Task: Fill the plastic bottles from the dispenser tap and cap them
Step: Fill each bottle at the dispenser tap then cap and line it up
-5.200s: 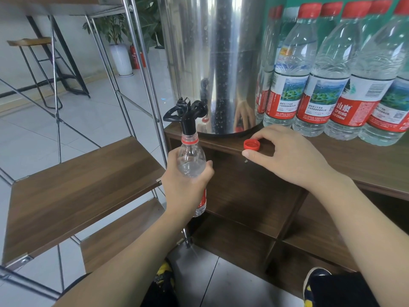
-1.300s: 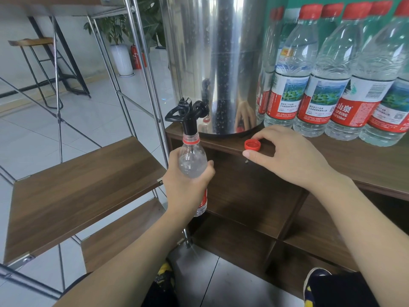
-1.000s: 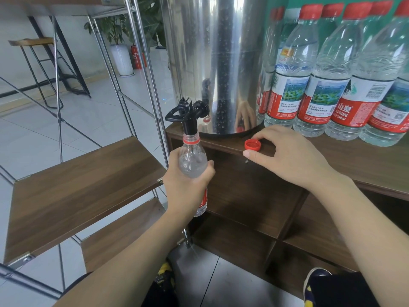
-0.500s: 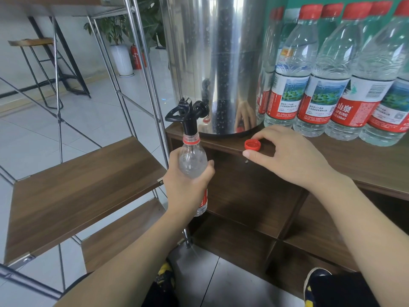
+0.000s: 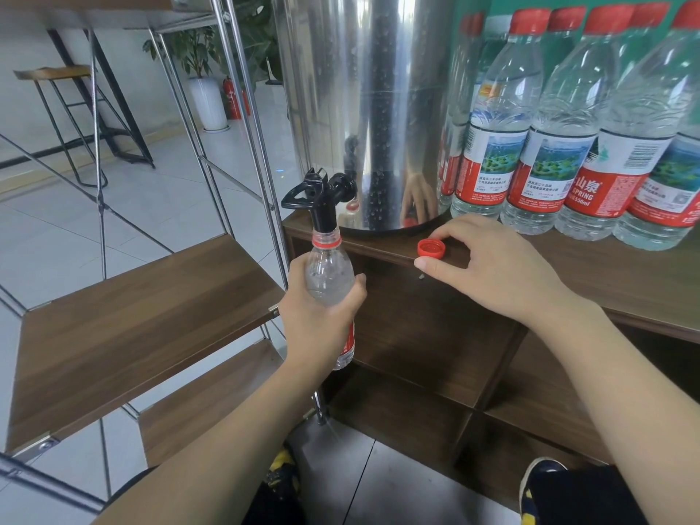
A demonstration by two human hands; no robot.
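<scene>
A tall polished steel dispenser point(image 5: 375, 108) stands on a dark wooden shelf unit point(image 5: 606, 274), filling the upper middle of the view. To its right on the same top, a row of capped water bottles point(image 5: 553, 126) with red caps and red-and-white labels stands upright, close together. To the left, lower wooden shelves point(image 5: 132, 312) hang in a thin metal frame over a pale tiled floor. The left hand point(image 5: 318, 316) grasps a clear plastic bottle point(image 5: 328, 274) around its body, fingers wrapped round it, holding it upright with its open neck directly under the black tap point(image 5: 322, 195) at the dispenser's base, touching the spout. The right hand point(image 5: 488, 270) rests on the shelf edge, fingers lightly curled around a loose red cap point(image 5: 430, 247); fingertip contact cannot be told
</scene>
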